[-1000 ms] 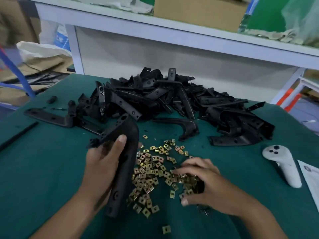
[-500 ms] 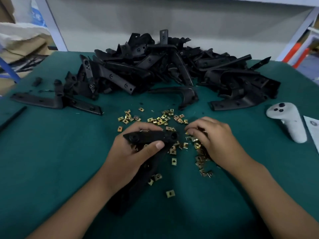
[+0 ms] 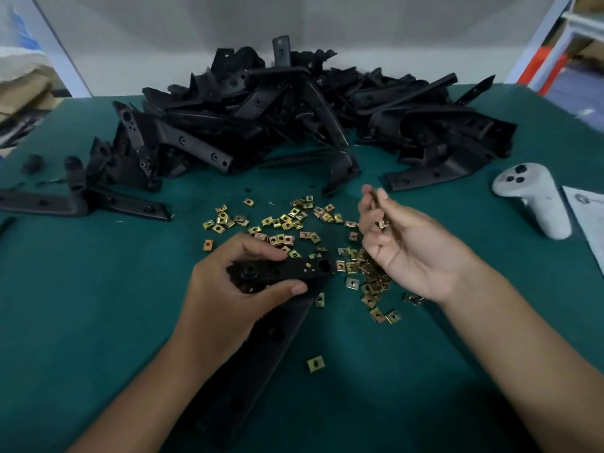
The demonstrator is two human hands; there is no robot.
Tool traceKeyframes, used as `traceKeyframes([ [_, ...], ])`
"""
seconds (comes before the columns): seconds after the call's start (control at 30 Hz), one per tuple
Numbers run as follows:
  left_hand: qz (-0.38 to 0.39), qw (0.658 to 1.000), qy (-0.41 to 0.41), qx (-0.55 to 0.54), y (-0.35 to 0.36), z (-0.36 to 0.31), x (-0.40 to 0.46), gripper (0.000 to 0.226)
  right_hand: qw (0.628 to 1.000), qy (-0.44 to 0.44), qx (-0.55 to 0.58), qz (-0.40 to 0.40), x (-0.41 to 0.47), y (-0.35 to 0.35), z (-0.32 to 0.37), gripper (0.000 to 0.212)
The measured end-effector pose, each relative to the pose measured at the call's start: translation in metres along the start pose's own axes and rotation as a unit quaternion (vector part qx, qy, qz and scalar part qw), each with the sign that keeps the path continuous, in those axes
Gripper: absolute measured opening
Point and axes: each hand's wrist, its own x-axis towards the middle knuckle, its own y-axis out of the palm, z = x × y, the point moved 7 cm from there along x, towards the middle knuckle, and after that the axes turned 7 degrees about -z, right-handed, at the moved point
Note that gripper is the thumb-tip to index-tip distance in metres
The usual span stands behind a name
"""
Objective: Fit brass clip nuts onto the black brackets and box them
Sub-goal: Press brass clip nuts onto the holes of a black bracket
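Observation:
My left hand [image 3: 228, 289] grips a black bracket [image 3: 287, 269] by its upper end, thumb below and fingers over the top; the bracket's long arm runs down toward me. My right hand [image 3: 408, 243] is raised palm-up just right of the bracket, fingers loosely curled, with a brass clip nut [image 3: 384, 223] held at the fingertips. Several loose brass clip nuts [image 3: 287, 223] lie scattered on the green table [image 3: 98, 305] between and beyond my hands. A big heap of black brackets [image 3: 294, 119] fills the far side of the table.
A white hand controller [image 3: 536, 201] lies at the right, with a sheet of paper [image 3: 588, 217] past it at the edge. One bracket [image 3: 81, 201] lies apart at the far left. A single nut [image 3: 315, 363] sits near me. No box is in view.
My right hand has lifted off the nut pile and turned palm-up with a nut in its fingers. My left hand has kept its grip on the bracket, now held level.

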Motion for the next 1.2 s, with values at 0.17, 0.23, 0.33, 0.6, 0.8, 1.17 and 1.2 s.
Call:
traceKeyframes([
  [0.17,0.005,1.0,0.005,0.0,0.001,0.0,0.0,0.03,0.984,-0.042,-0.17,0.024,-0.003,0.005,-0.006,0.029],
  [0.23,0.008,1.0,0.004,0.0,0.001,0.0,0.0,0.031,0.974,-0.058,-0.218,0.019,-0.005,0.006,-0.008,0.021],
  [0.33,0.007,1.0,-0.004,-0.013,0.002,0.001,0.0,0.032,0.963,-0.052,-0.261,0.038,-0.008,0.009,-0.012,0.013],
  [0.6,0.01,1.0,0.004,-0.012,0.003,0.0,-0.001,0.032,0.956,-0.031,-0.281,0.082,-0.013,0.016,-0.019,0.027],
  [0.8,0.036,0.999,-0.004,-0.035,0.006,0.001,-0.001,0.03,0.956,-0.026,-0.284,0.075,-0.012,0.014,-0.021,0.013],
  [1.17,0.047,0.998,-0.011,-0.042,0.007,0.002,-0.001,0.029,0.982,0.002,-0.19,0.014,-0.005,0.005,-0.019,0.008],
  [1.2,0.045,0.998,-0.009,-0.042,0.006,0.001,-0.001,0.029,0.982,0.0,-0.19,0.014,-0.005,0.004,-0.018,0.013],
])
